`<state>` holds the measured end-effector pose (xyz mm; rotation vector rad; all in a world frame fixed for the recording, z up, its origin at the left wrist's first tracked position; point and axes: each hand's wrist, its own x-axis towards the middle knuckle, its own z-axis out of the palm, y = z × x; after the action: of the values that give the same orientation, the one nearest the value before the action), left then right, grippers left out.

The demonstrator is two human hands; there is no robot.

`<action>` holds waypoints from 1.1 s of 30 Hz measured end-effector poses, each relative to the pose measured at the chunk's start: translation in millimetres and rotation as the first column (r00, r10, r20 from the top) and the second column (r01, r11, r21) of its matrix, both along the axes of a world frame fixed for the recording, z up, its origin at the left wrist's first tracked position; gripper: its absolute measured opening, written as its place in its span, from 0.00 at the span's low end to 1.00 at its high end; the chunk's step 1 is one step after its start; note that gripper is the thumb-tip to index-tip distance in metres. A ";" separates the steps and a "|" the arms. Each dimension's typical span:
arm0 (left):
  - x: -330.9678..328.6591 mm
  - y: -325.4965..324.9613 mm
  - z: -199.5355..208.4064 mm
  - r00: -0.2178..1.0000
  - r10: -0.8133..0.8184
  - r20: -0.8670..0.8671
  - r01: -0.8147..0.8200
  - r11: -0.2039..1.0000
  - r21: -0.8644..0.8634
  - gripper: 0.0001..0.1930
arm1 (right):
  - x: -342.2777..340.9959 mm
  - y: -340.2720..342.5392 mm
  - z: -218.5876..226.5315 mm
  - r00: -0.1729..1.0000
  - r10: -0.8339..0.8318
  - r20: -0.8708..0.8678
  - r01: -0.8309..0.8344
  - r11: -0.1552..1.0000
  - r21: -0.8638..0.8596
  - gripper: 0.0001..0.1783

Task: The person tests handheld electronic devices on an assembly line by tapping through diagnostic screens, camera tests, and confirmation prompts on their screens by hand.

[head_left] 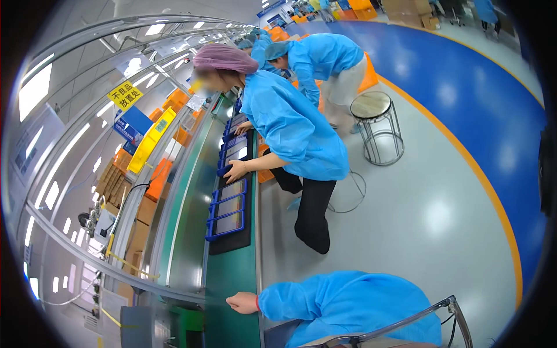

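Note:
My right hand (242,303) rests at the edge of the green bench top (232,278), its fingers curled in and nothing showing in them. A blue sleeve covers that arm, with a red band at the wrist. My left hand is out of view. Farther along the bench lie blue frames (226,214) holding flat grey panels, set in a row on a black mat (233,243). A co-worker in a blue smock (290,127) and purple cap leans over the row, one hand (235,171) touching a frame and the other farther up.
Behind the co-worker another person (328,58) in blue bends over. A round stool (371,105) stands on the grey floor. Metal rails (116,269) run along the bench's left side, near a yellow bin (151,142) and orange bins. Part of a glasses frame (400,326) crosses the lower right.

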<state>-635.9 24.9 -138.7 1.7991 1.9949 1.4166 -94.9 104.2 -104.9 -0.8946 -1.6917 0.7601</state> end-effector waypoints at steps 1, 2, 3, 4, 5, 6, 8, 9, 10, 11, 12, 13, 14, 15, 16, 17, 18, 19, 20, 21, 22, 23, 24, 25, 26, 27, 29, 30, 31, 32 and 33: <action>-11.7 -18.2 -3.1 0.999 0.032 -0.007 -0.032 0.999 0.028 0.14 | 4.8 -8.3 2.7 0.999 -0.046 0.017 0.046 0.999 -0.004 0.04; -23.2 -35.0 -6.4 0.995 0.092 -0.025 -0.090 0.994 0.055 0.14 | 5.1 -13.7 4.6 0.998 -0.047 0.040 0.047 0.999 -0.019 0.04; -29.8 -51.6 -10.1 0.995 0.101 0.027 -0.103 0.992 0.073 0.14 | 8.0 -17.4 4.1 0.995 -0.082 0.059 0.081 0.997 0.013 0.04; -38.3 -66.1 -16.0 0.990 0.080 0.117 -0.092 0.990 0.104 0.13 | 7.5 -21.3 3.9 0.991 -0.110 0.076 0.106 0.993 0.047 0.05; -47.2 -79.0 -17.6 0.987 0.153 0.053 -0.154 0.988 0.024 0.13 | 5.3 -23.5 2.7 0.986 -0.136 0.096 0.127 0.988 0.091 0.04; -49.8 -91.0 -26.5 0.985 0.154 0.072 -0.155 0.988 0.004 0.13 | 3.2 -23.6 -1.1 0.984 -0.134 0.120 0.125 0.989 0.076 0.04; -55.0 -109.4 -41.8 0.955 0.252 -0.154 -0.243 0.967 0.077 0.12 | -5.7 -23.1 -6.1 0.972 -0.208 0.108 0.177 0.954 0.243 0.04; -53.2 -115.0 -53.2 0.957 0.249 -0.146 -0.242 0.968 0.060 0.12 | -4.8 -23.1 -9.6 0.971 -0.207 0.123 0.175 0.957 0.231 0.04; -53.4 -122.7 -60.9 0.939 0.266 -0.216 -0.243 0.962 0.129 0.11 | -3.6 -23.9 -8.3 0.970 -0.223 0.100 0.197 0.956 0.216 0.05; -53.3 -126.8 -64.9 0.915 0.285 -0.285 -0.235 0.952 0.198 0.10 | -3.1 -25.0 -7.5 0.968 -0.239 0.076 0.220 0.955 0.201 0.05; -56.5 -127.0 -70.2 0.917 0.282 -0.284 -0.236 0.954 0.186 0.10 | -4.4 -26.3 -8.0 0.968 -0.238 0.083 0.219 0.957 0.192 0.05; -56.1 -125.3 -77.6 0.928 0.306 -0.213 -0.266 0.944 0.194 0.10 | -3.7 -26.2 -7.6 0.970 -0.235 0.066 0.217 0.954 0.207 0.05; -56.8 -123.9 -83.4 0.934 0.329 -0.142 -0.298 0.933 0.201 0.10 | -3.2 -26.5 -7.1 0.972 -0.231 0.048 0.215 0.951 0.223 0.05; -58.9 -123.3 -87.3 0.934 0.329 -0.138 -0.300 0.934 0.194 0.10 | -2.9 -28.3 -6.3 0.972 -0.229 0.055 0.212 0.952 0.219 0.05; -58.1 -122.6 -90.2 0.943 0.322 -0.084 -0.304 0.937 0.170 0.10 | -2.0 -30.8 -6.1 0.969 -0.243 0.054 0.225 0.947 0.230 0.05; -57.4 -121.8 -92.8 0.949 0.315 -0.029 -0.308 0.940 0.147 0.10 | -1.7 -31.1 -6.5 0.965 -0.256 0.053 0.236 0.941 0.241 0.05; -56.7 -119.4 -95.1 0.948 0.318 -0.026 -0.311 0.940 0.140 0.10 | -2.1 -29.1 -7.6 0.966 -0.253 0.060 0.232 0.943 0.238 0.05; -54.3 -119.1 -94.3 0.947 0.317 -0.060 -0.301 0.936 0.184 0.10 | -3.3 -29.5 -9.7 0.968 -0.247 0.047 0.230 0.943 0.239 0.05; -51.3 -119.8 -93.6 0.943 0.318 -0.095 -0.290 0.930 0.226 0.10 | -4.4 -30.1 -11.2 0.970 -0.241 0.033 0.226 0.944 0.241 0.05; -47.1 -121.0 -92.9 0.942 0.322 -0.096 -0.296 0.930 0.217 0.10 | -4.1 -30.0 -12.2 0.971 -0.235 0.037 0.221 0.947 0.232 0.05; -32.5 -121.0 -82.5 0.944 0.329 -0.021 -0.321 0.931 0.174 0.09 | -2.3 -30.3 -11.4 0.970 -0.241 0.037 0.226 0.945 0.236 0.05; -18.8 -122.2 -69.1 0.939 0.340 0.052 -0.344 0.930 0.130 0.08 | -2.3 -31.6 -10.7 0.969 -0.245 0.033 0.231 0.943 0.239 0.06; -4.1 -122.8 -54.1 0.937 0.348 0.044 -0.350 0.929 0.121 0.08 | -2.8 -32.3 -10.1 0.971 -0.237 0.032 0.224 0.948 0.227 0.06; 15.2 -123.1 -39.3 0.942 0.330 0.068 -0.336 0.937 0.099 0.07 | -1.6 -31.9 -10.2 0.968 -0.252 0.021 0.239 0.939 0.247 0.06; 32.7 -123.5 -24.1 0.946 0.312 0.093 -0.319 0.945 0.077 0.06 | -1.1 -32.3 -10.2 0.964 -0.267 0.009 0.256 0.930 0.265 0.06; 46.2 -124.3 -12.1 0.949 0.293 0.119 -0.301 0.952 0.056 0.05 | -0.1 -32.4 -10.0 0.965 -0.261 0.007 0.249 0.929 0.274 0.06; 62.7 -124.6 1.2 0.941 0.316 0.121 -0.320 0.947 0.016 0.05 | 1.6 -34.2 -9.5 0.963 -0.270 0.004 0.259 0.926 0.275 0.06; 69.9 -124.0 6.8 0.936 0.329 0.124 -0.329 0.944 -0.017 0.04 | 1.7 -34.6 -8.9 0.958 -0.287 -0.003 0.276 0.918 0.283 0.06; 79.3 -122.6 16.9 0.936 0.329 0.127 -0.328 0.944 -0.025 0.04 | 2.2 -34.6 -7.1 0.958 -0.288 0.005 0.275 0.920 0.279 0.06; 88.5 -121.0 27.1 0.949 0.300 0.097 -0.299 0.954 -0.018 0.04 | 2.6 -34.1 -4.5 0.950 -0.311 -0.036 0.307 0.898 0.314 0.10; 93.1 -118.8 28.6 0.961 0.269 0.068 -0.269 0.963 -0.012 0.04 | 2.3 -33.9 -2.7 0.940 -0.333 -0.076 0.338 0.874 0.348 0.15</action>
<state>-542.8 -93.9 -110.1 1.4975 2.2723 1.5207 -92.6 70.2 -107.7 -0.8880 -1.5387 0.2107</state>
